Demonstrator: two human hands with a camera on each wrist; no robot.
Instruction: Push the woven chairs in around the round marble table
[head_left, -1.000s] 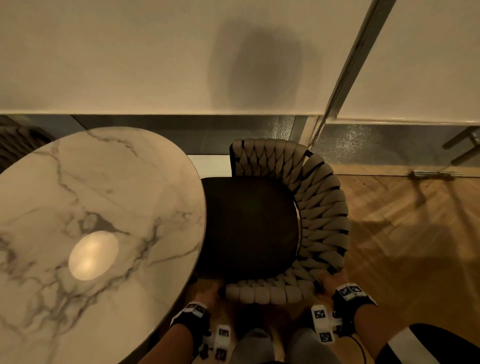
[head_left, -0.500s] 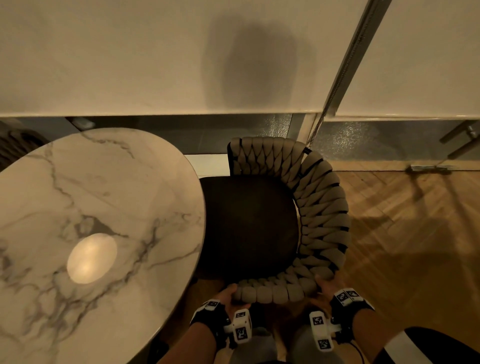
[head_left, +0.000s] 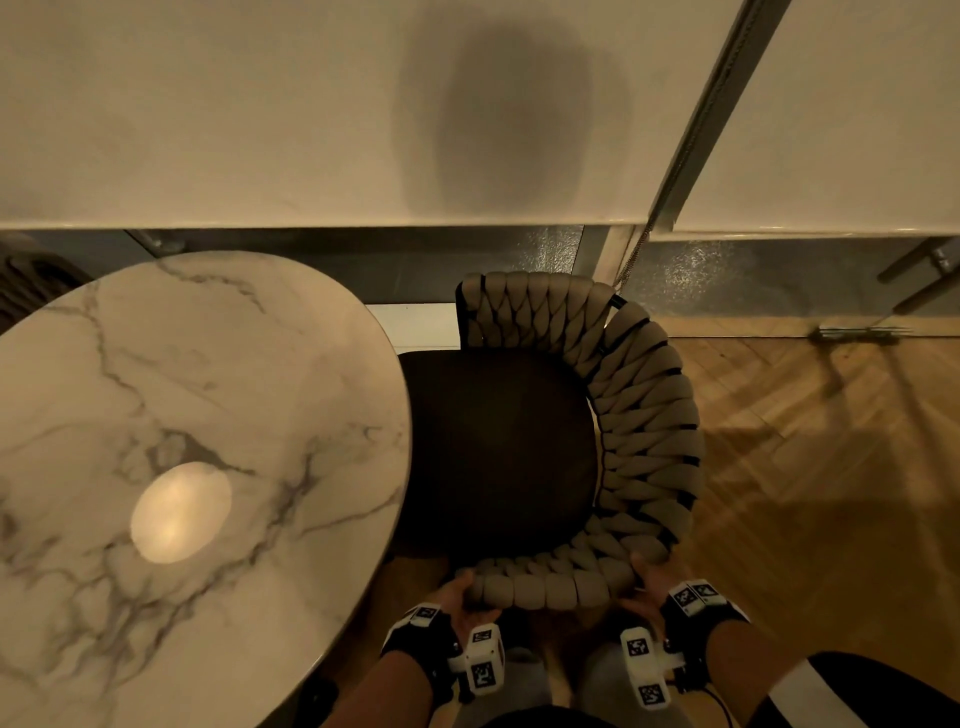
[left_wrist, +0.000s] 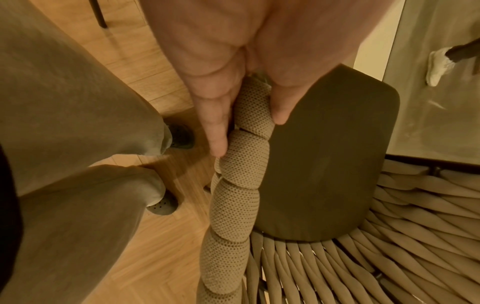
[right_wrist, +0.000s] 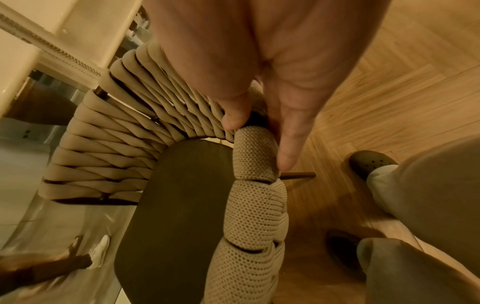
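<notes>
Both hands are on the near arm of the woven chair (head_left: 644, 447), the braided rim closest to the person. The left hand (head_left: 462, 597) has its grip closed round the end of that rim: in the left wrist view a thumb lies on the seat side and a finger (left_wrist: 217, 131) runs along the outer side, with the padded cord (left_wrist: 241, 185) pinched between them. The right hand (head_left: 647, 584) holds the same rim further along, where it bends toward the chair's back; in the right wrist view its thumb (right_wrist: 235, 115) presses the inner side and a long finger lies down the outer side, so this grip is narrow too, clamped on the cord.

Just beyond the two grips, inside the curve of the weave, sits the dark seat cushion (head_left: 498, 452), held in the woven shell like a pad in a basket; nothing lies on it. To the left of the left grip, the cushion's edge slips under the rim of the round marble counter (head_left: 208, 395), so the chair stands partly tucked in. A bright lamp reflection shows on the marble.

Below the grips, the person's grey trousers (left_wrist: 64, 102) and dark perforated clogs (left_wrist: 162, 205) stand on the herringbone wood floor (head_left: 805, 441). Past the chair's far arm runs a pale wall (head_left: 234, 104) with a shadow on it.
</notes>
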